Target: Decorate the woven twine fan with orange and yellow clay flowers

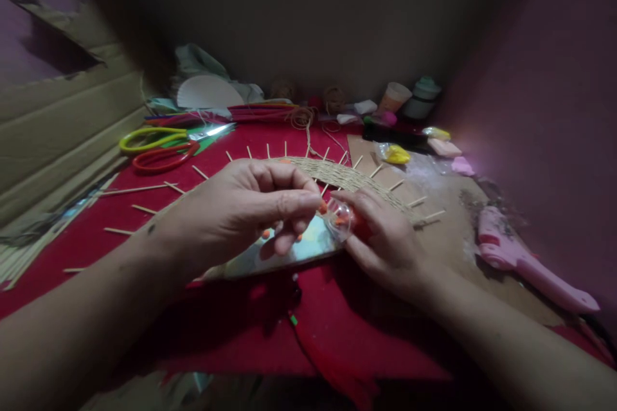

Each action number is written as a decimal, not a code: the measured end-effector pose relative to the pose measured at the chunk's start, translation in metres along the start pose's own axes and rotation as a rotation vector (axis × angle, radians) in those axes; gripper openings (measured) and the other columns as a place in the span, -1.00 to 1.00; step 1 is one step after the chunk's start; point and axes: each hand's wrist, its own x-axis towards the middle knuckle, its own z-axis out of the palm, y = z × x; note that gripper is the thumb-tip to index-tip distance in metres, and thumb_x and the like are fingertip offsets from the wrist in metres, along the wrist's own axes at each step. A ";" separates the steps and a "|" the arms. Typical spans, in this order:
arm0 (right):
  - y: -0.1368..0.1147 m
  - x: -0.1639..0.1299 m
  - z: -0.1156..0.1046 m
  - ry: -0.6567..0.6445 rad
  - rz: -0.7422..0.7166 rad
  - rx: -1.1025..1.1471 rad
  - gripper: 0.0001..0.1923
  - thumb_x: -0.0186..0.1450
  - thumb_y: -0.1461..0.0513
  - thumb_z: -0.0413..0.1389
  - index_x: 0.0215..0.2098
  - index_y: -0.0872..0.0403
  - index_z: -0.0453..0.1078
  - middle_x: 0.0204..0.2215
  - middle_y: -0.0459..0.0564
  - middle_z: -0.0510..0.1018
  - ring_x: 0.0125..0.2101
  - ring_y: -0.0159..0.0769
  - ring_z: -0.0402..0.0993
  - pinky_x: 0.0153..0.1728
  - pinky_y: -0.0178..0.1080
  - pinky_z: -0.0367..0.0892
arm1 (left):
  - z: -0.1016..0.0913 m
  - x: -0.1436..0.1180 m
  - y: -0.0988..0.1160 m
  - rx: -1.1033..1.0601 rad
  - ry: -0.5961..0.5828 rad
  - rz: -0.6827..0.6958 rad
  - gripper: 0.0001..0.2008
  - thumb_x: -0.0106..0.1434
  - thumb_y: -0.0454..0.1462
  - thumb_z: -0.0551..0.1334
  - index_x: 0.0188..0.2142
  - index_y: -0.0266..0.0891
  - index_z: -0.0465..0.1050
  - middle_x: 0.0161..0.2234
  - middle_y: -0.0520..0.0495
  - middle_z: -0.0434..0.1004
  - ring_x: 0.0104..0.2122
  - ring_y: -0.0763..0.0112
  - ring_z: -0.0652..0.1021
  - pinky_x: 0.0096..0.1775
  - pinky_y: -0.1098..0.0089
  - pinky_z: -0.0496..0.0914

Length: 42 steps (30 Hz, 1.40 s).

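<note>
Two hands over a woven fan (337, 174) — left hand (241, 211) pinching an orange bead (322, 208), right hand (385, 240) gripping a clear cup (340, 219).

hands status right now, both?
Left hand: fingers pinched on a small orange bead.
Right hand: closed around a small clear container holding orange beads.

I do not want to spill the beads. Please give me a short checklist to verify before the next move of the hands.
1. Right hand holds the small clear cup of orange beads: ok.
2. Left hand pinches one bead at the cup's mouth: ok.
3. Cup upright: cannot tell, blurred.
4. Woven fan with sticks lies flat on the red cloth: ok.
5. Scissors away from both hands: ok.
</note>
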 end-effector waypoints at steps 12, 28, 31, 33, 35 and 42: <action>0.003 0.001 0.001 0.022 -0.028 0.008 -0.70 0.23 0.38 0.03 -0.06 0.31 0.36 -0.34 0.08 0.45 -0.34 -0.30 0.38 -0.32 -0.25 0.34 | -0.004 0.009 -0.009 -0.456 -0.134 -0.059 -0.94 0.23 -0.33 0.22 -0.37 -0.30 0.42 -0.50 -0.02 0.54 -0.68 0.56 0.49 -0.67 0.63 0.37; 0.001 0.000 0.001 0.036 -0.046 0.002 -0.71 0.25 0.35 0.02 -0.07 0.30 0.37 -0.38 0.04 0.44 -0.37 -0.33 0.37 -0.35 -0.27 0.33 | -0.005 0.010 -0.008 -0.390 0.029 -0.037 -0.86 0.13 -0.36 0.29 -0.44 -0.25 0.31 -0.64 0.14 0.26 -0.72 0.70 0.21 -0.70 0.66 0.12; 0.002 0.000 0.001 0.030 -0.049 0.004 -0.70 0.24 0.37 0.02 -0.07 0.30 0.36 -0.38 0.05 0.43 -0.36 -0.33 0.37 -0.34 -0.27 0.34 | -0.006 0.011 -0.006 -0.432 0.046 0.001 -0.89 0.12 -0.40 0.26 -0.41 -0.24 0.32 -0.63 0.12 0.26 -0.71 0.67 0.22 -0.70 0.63 0.13; 0.002 -0.001 0.001 0.029 -0.049 0.003 -0.70 0.24 0.38 0.02 -0.06 0.29 0.35 -0.38 0.04 0.43 -0.36 -0.33 0.36 -0.34 -0.28 0.33 | -0.007 0.011 -0.006 -0.452 0.070 0.027 -0.90 0.13 -0.41 0.24 -0.37 -0.24 0.34 -0.61 0.10 0.29 -0.71 0.66 0.25 -0.69 0.62 0.17; 0.002 -0.001 0.000 0.028 -0.046 0.002 -0.70 0.23 0.38 0.02 -0.06 0.28 0.35 -0.37 0.03 0.42 -0.37 -0.34 0.36 -0.35 -0.28 0.33 | -0.008 0.011 -0.005 -0.465 0.071 0.057 -0.90 0.15 -0.42 0.23 -0.32 -0.25 0.38 -0.61 0.09 0.31 -0.69 0.64 0.29 -0.68 0.62 0.21; 0.002 -0.001 0.000 0.023 -0.034 0.016 -0.73 0.26 0.36 0.01 -0.07 0.24 0.34 -0.36 0.03 0.43 -0.35 -0.33 0.37 -0.33 -0.27 0.34 | -0.008 0.010 -0.005 -0.458 -0.012 0.116 -0.93 0.19 -0.37 0.24 -0.33 -0.34 0.51 -0.51 0.01 0.47 -0.65 0.59 0.45 -0.69 0.61 0.38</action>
